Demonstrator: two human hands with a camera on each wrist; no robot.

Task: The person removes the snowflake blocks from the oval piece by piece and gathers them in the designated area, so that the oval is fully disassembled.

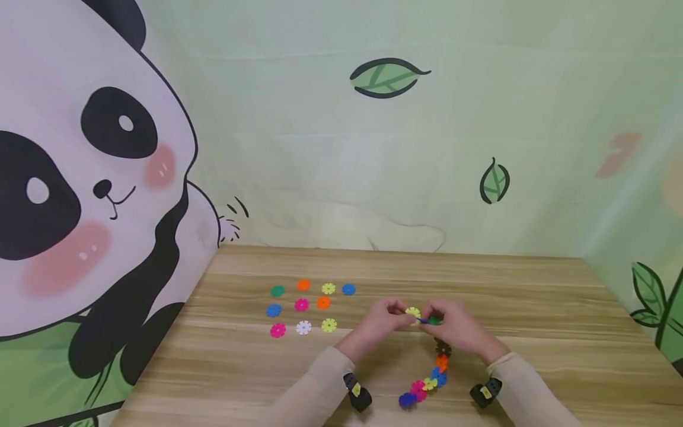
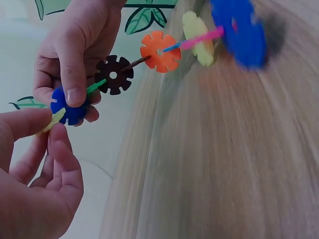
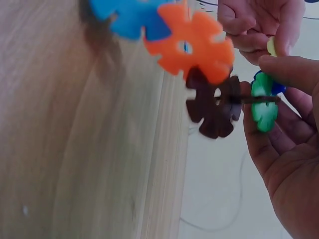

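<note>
Between the thumb and fingers of my left hand is a yellow notched plastic disc. My right hand pinches a dark blue notched disc, the end piece of a linked chain. The yellow disc's edge meets the dark blue disc's rim in the left wrist view. From there the chain runs through a green disc, a brown disc and an orange disc. In the head view it curves down toward me through light blue, yellow and pink pieces, to another dark blue disc.
Several loose discs lie in rows on the wooden table left of my hands, among them a green disc, a white disc and a blue disc. A printed cloth backdrop with a panda stands behind the table.
</note>
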